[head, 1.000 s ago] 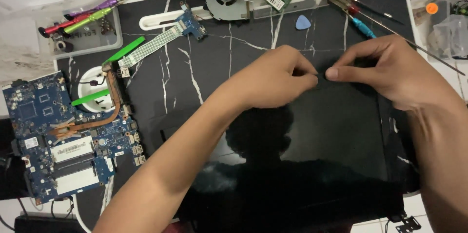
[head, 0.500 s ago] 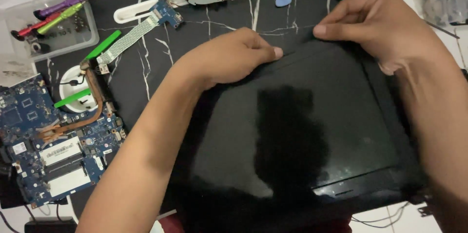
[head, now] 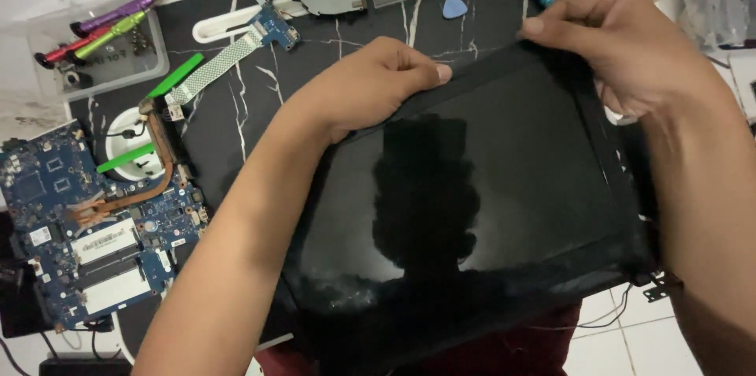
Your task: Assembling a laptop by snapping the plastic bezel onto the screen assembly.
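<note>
Gripping screen top edge w/ both hands: left hand, right hand. Right fingers partly hidden behind frame. Screen's bottom cut off.

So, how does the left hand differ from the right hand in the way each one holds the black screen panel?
The left hand lies over the top edge of the black screen panel near its left corner, fingers flat. The right hand is at the top right corner, fingers curled round the frame. The left forearm crosses over the glass; the right forearm runs down the panel's right side. Both touch the panel's top edge.
</note>
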